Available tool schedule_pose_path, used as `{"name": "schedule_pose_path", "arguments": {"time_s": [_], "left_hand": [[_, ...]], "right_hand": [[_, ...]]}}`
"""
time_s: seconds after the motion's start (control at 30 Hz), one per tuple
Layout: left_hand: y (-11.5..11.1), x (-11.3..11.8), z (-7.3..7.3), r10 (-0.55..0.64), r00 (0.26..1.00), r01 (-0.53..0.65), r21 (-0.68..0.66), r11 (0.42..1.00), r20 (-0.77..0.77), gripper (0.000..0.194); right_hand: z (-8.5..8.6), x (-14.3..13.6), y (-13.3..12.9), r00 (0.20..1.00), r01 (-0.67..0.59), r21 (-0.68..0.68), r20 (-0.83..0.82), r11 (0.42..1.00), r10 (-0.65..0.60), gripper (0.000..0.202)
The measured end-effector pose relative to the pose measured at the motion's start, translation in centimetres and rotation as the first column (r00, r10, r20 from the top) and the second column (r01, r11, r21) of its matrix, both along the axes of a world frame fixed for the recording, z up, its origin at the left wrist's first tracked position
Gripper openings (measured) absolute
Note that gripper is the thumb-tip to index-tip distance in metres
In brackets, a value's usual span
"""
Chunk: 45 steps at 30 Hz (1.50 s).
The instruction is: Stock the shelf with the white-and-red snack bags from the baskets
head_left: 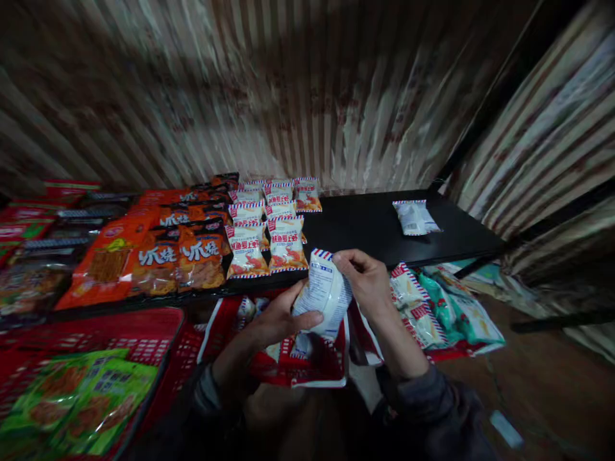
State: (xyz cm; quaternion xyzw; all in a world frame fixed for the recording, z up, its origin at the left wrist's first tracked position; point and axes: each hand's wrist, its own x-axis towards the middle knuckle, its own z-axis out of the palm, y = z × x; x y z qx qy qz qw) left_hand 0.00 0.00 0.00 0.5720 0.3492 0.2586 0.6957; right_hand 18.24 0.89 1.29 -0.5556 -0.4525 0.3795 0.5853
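Above a red bag (307,368), both hands' (276,318) (368,278) grip pinching white packet (323,291), black shelf (375,227) behind, snack rows (266,224) left

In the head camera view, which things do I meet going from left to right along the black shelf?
Orange snack bags → white snack packets with red and blue edges → bare black shelf → one lone white packet.

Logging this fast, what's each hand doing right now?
Left hand: closed on the lower edge of the white snack packet.
Right hand: closed, pinching the same packet's top corner.
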Motion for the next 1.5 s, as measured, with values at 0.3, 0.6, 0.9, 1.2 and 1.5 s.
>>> {"name": "schedule_pose_path", "arguments": {"time_s": [0.3, 0.6, 0.9, 1.2, 1.5], "left_hand": [[-0.1, 0.0, -0.6, 0.006, 0.993, -0.001, -0.042, 0.999, 0.115, 0.060], [0.4, -0.4, -1.4, 0.285, 0.933, -0.246, -0.187, 0.951, 0.221, 0.061], [0.2, -0.3, -0.6, 0.217, 0.935, -0.141, -0.267, 0.953, 0.282, 0.061], [0.2, -0.2, -0.9, 0.261, 0.928, -0.174, -0.307, 0.936, 0.267, 0.059], [0.5, 0.3, -0.6, 0.386, 0.881, -0.303, -0.302, 0.904, 0.272, 0.060]], "right_hand": [[-0.9, 0.6, 0.1, 0.997, 0.067, 0.042, 0.022, 0.997, -0.068, 0.025], [-0.9, -0.1, 0.4, 0.966, -0.044, 0.024, -0.252, 0.999, 0.049, 0.035], [-0.5, -0.4, 0.4, 0.925, 0.050, 0.013, -0.377, 0.999, -0.041, 0.025], [-1.1, -0.6, 0.5, 0.927, 0.038, 0.033, -0.374, 0.999, -0.022, 0.027], [-1.5, -1.2, -0.3, 0.983, -0.039, 0.195, -0.167, 0.980, 0.073, 0.028]]}}
